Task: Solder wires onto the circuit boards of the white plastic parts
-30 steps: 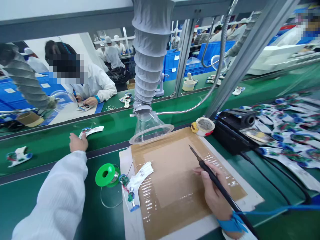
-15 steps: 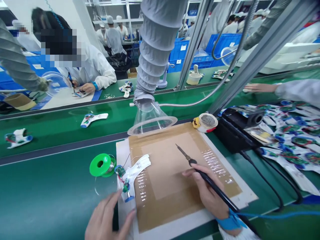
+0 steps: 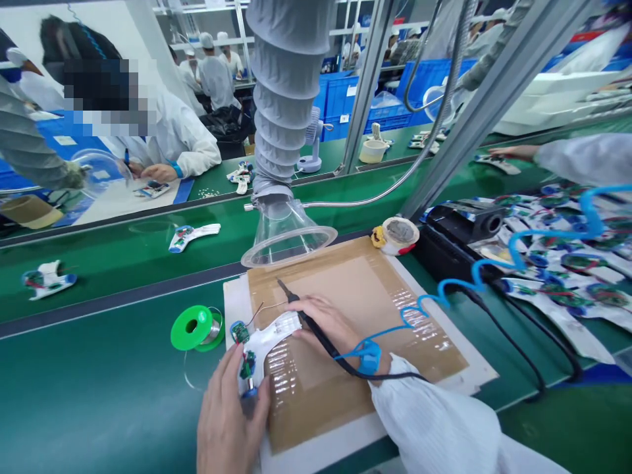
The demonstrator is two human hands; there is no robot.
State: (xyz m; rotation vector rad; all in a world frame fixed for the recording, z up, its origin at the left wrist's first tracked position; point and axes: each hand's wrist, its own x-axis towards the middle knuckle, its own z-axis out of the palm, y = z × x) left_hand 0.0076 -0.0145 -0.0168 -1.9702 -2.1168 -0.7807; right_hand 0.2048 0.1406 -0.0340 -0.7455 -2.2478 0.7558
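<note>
My right hand (image 3: 328, 324) is closed round a black soldering iron (image 3: 296, 305), its tip pointing up-left over the brown taped mat (image 3: 375, 309). The same hand's fingers touch the upper end of a white plastic part (image 3: 269, 337) with small green circuit boards and red wires. My left hand (image 3: 228, 415) rests on the lower end of that part, fingers extended and pressing it down at the mat's left edge. A blue coiled wrist strap (image 3: 368, 355) circles my right wrist.
A green solder spool (image 3: 196, 327) lies left of the part. A clear fume hood (image 3: 286, 234) on a grey duct hangs over the mat's far edge. A black solder station (image 3: 461, 227) and a pile of parts (image 3: 573, 263) lie right. Other workers sit beyond the green belt (image 3: 123, 263).
My right hand swung left across the mat with the soldering iron to the white part. My left hand moved up onto the part's lower end.
</note>
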